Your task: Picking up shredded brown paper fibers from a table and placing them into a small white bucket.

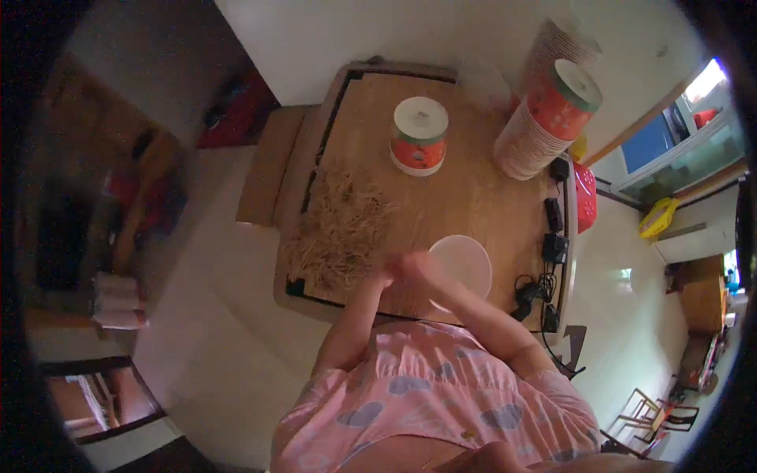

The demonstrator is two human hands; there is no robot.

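Observation:
My left hand (384,273) and my right hand (419,270) meet over the near part of the table. They overlap and are smeared by motion, so their fingers and anything between them cannot be made out. Just right of them is a white paper tub (471,256), its open mouth facing up, partly covered by my right forearm. On the left lies a loose heap of tan, straw-like strands (339,229), close to my left hand. Farther back, an orange-red paper tub (418,150) stands upside down with its white base up.
Tall stacks of upturned orange-red paper tubs (544,118) rise at the back right of the wooden table (457,197). Black power adapters (555,247) and a coiled cable (544,285) line the right edge. A cardboard piece (270,165) is beside the table's left side.

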